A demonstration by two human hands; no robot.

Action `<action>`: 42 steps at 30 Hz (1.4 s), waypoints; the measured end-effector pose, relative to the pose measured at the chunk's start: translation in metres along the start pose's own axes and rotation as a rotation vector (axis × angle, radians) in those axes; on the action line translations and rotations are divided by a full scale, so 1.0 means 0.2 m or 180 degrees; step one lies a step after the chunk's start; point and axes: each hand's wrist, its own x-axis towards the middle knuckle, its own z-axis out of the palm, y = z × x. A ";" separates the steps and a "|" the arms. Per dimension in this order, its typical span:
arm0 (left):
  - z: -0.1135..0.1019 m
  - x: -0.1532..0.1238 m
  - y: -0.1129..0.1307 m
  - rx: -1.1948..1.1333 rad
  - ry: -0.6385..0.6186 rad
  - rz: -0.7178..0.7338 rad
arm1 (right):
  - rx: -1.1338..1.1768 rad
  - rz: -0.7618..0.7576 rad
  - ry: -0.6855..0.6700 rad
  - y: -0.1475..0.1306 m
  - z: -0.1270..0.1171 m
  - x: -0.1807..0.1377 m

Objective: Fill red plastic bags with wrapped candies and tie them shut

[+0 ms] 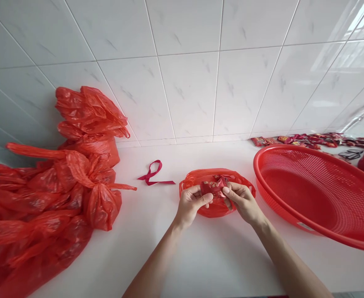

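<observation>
Between my two hands is a small dark-red wrapped packet [211, 187] with gold print, above an opened red plastic bag [214, 212] on the white counter. My left hand [193, 202] pinches the packet's left end between thumb and fingers. On the other side my right hand [241, 198] grips its right end, where another shiny red wrapper seems to overlap; whether that is a second packet I cannot tell. The bag's mouth spreads out beneath both hands, and its contents are mostly hidden.
Knotted, filled red plastic bags [54, 203] pile up at the left. A dark-pink ribbon [155, 176] lies left of the opened bag. To the right stands a large red mesh basket [296, 198], with wrapped packets [315, 140] scattered behind it along the tiled wall [188, 91].
</observation>
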 end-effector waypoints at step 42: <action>0.05 -0.02 0.01 -0.0173 0.0143 -0.0098 | -0.0048 -0.0259 0.0067 0.04 0.07 0.00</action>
